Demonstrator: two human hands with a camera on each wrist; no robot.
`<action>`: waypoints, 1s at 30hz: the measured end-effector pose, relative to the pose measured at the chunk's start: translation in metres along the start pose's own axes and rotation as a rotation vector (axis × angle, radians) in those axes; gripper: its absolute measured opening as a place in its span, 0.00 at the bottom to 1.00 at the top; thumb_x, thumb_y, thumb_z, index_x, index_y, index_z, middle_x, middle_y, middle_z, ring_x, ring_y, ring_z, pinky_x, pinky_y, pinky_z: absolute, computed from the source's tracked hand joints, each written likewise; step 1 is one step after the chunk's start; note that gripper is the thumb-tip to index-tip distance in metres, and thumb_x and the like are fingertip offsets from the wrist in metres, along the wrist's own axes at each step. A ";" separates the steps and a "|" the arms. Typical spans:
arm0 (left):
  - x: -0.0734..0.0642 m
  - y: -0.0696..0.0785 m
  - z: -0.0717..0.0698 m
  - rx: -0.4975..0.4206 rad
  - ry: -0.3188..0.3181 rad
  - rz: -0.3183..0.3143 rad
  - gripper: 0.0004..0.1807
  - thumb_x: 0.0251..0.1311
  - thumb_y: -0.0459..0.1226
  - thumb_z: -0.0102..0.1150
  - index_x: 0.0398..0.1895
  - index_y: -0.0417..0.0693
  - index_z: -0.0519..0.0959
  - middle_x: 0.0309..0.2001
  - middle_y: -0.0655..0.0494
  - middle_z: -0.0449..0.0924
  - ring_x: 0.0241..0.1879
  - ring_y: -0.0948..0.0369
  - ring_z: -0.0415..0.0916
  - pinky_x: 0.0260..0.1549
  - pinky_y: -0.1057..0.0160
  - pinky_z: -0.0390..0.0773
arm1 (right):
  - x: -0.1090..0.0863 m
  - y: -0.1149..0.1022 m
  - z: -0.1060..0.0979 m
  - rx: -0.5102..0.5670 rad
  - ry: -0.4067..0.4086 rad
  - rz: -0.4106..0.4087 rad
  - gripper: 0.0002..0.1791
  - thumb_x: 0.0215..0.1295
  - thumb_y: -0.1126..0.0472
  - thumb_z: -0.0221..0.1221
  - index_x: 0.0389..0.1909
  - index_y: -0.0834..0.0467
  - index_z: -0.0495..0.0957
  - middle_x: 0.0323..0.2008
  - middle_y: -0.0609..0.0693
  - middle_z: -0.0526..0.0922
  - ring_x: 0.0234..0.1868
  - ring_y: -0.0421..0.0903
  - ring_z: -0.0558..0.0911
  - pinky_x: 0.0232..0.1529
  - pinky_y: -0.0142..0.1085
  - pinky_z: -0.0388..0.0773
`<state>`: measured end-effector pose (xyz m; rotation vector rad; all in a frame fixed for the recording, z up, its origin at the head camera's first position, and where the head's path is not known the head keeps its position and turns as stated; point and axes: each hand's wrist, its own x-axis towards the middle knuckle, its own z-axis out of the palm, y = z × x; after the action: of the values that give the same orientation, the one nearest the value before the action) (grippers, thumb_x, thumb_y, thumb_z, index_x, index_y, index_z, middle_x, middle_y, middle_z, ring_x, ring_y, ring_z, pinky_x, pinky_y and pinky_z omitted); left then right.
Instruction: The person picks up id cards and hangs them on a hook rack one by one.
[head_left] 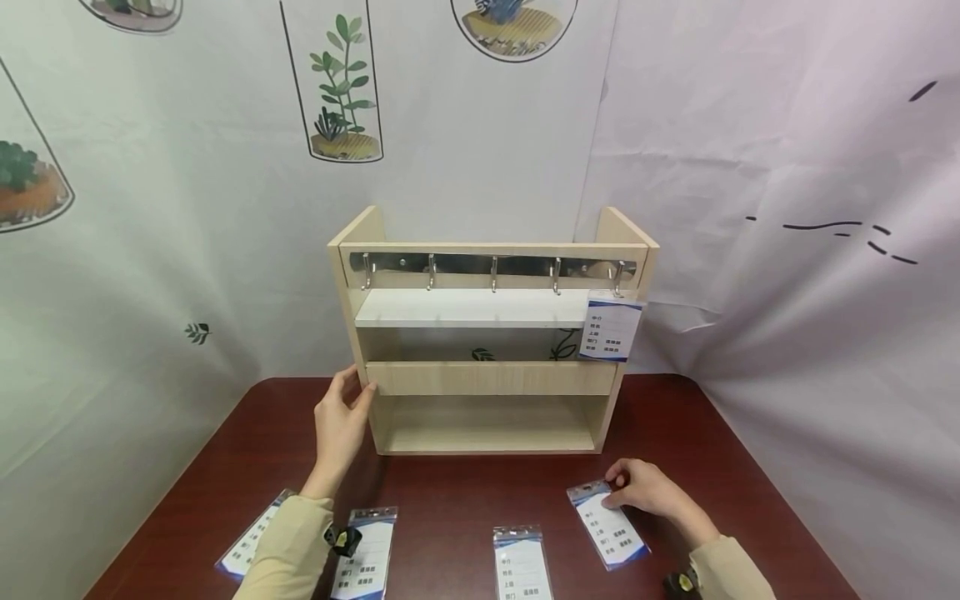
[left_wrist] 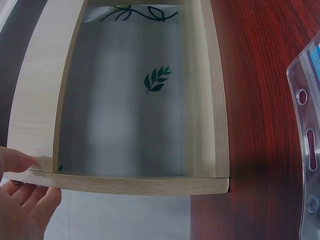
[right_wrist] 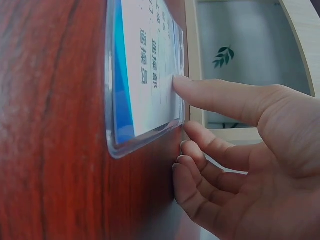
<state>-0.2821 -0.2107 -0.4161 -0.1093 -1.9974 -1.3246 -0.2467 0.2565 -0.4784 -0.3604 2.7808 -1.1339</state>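
A light wooden shelf rack [head_left: 491, 377] with a row of metal hooks stands on the table. My left hand [head_left: 341, 421] holds its left side panel [left_wrist: 150, 185], thumb on the front and fingers behind the edge. At the right, my right hand [head_left: 648, 487] pinches the edge of a badge in a clear plastic holder [head_left: 611, 527]; in the right wrist view the thumb rests on the face of this badge [right_wrist: 150, 65] with the index finger at its edge. Another badge [head_left: 611, 332] hangs from the rightmost hook.
More badges lie on the dark red table [head_left: 442, 492]: one at front centre [head_left: 522, 567], one [head_left: 367, 554] beside the left sleeve, and one [head_left: 251, 542] partly covered by that sleeve. A white printed curtain [head_left: 487, 125] rises behind the rack.
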 end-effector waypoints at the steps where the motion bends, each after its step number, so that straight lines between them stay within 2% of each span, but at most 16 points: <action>1: 0.000 0.000 0.000 0.000 -0.001 -0.001 0.21 0.64 0.28 0.64 0.59 0.32 0.76 0.54 0.34 0.81 0.55 0.44 0.79 0.46 0.74 0.79 | 0.000 0.000 0.000 0.001 -0.001 0.002 0.17 0.45 0.66 0.75 0.34 0.64 0.78 0.26 0.48 0.72 0.30 0.44 0.72 0.29 0.31 0.70; 5: -0.001 0.000 -0.001 -0.005 -0.001 0.003 0.20 0.65 0.28 0.63 0.59 0.31 0.76 0.54 0.33 0.81 0.55 0.43 0.79 0.48 0.61 0.79 | 0.000 -0.001 0.001 0.001 0.000 0.013 0.16 0.45 0.67 0.75 0.33 0.64 0.79 0.25 0.47 0.72 0.29 0.44 0.72 0.28 0.30 0.70; 9: -0.001 0.000 0.000 -0.007 0.005 0.006 0.20 0.65 0.28 0.63 0.59 0.31 0.76 0.54 0.33 0.81 0.55 0.42 0.79 0.48 0.59 0.80 | 0.000 -0.002 0.002 -0.006 0.000 0.029 0.15 0.44 0.67 0.74 0.31 0.64 0.79 0.24 0.46 0.73 0.28 0.42 0.72 0.28 0.29 0.70; 11: -0.001 0.000 0.000 -0.005 0.007 0.005 0.20 0.65 0.27 0.64 0.59 0.32 0.76 0.54 0.34 0.81 0.55 0.43 0.80 0.47 0.62 0.80 | -0.001 -0.004 0.002 -0.004 -0.002 0.037 0.14 0.44 0.68 0.74 0.30 0.64 0.79 0.24 0.46 0.73 0.27 0.41 0.72 0.27 0.29 0.70; 17: -0.001 -0.001 0.001 -0.005 -0.002 0.005 0.21 0.64 0.27 0.64 0.60 0.32 0.75 0.54 0.34 0.81 0.54 0.44 0.80 0.44 0.80 0.76 | -0.001 -0.005 0.002 0.008 -0.009 0.033 0.13 0.45 0.69 0.74 0.29 0.64 0.79 0.23 0.46 0.73 0.27 0.42 0.72 0.26 0.29 0.70; 20: -0.001 -0.002 0.001 -0.011 -0.004 0.003 0.21 0.64 0.27 0.64 0.60 0.33 0.75 0.54 0.34 0.81 0.54 0.44 0.80 0.43 0.82 0.75 | -0.001 -0.003 0.002 0.018 -0.022 0.027 0.12 0.45 0.69 0.73 0.29 0.64 0.79 0.23 0.46 0.73 0.27 0.42 0.72 0.26 0.29 0.70; 23: 0.000 -0.002 0.001 -0.007 -0.006 0.003 0.21 0.65 0.28 0.64 0.61 0.33 0.75 0.55 0.34 0.81 0.54 0.45 0.80 0.46 0.75 0.78 | -0.001 -0.003 0.001 0.023 -0.041 0.017 0.12 0.47 0.69 0.73 0.29 0.65 0.79 0.22 0.44 0.72 0.26 0.40 0.72 0.26 0.28 0.70; 28: 0.000 -0.002 0.001 -0.003 -0.012 0.001 0.22 0.65 0.28 0.63 0.61 0.33 0.75 0.55 0.35 0.80 0.55 0.46 0.79 0.49 0.56 0.80 | -0.001 -0.004 -0.001 0.025 -0.063 0.010 0.11 0.48 0.69 0.72 0.29 0.65 0.79 0.22 0.44 0.72 0.25 0.39 0.72 0.26 0.29 0.71; 30: -0.001 -0.002 0.001 -0.006 -0.013 0.002 0.22 0.65 0.28 0.63 0.62 0.33 0.75 0.56 0.35 0.80 0.56 0.46 0.79 0.49 0.53 0.80 | -0.001 -0.006 -0.001 0.025 -0.058 0.017 0.11 0.48 0.69 0.73 0.29 0.65 0.79 0.22 0.45 0.72 0.26 0.41 0.72 0.26 0.29 0.71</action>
<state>-0.2828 -0.2109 -0.4181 -0.1232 -2.0035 -1.3321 -0.2448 0.2535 -0.4737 -0.3610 2.7119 -1.1344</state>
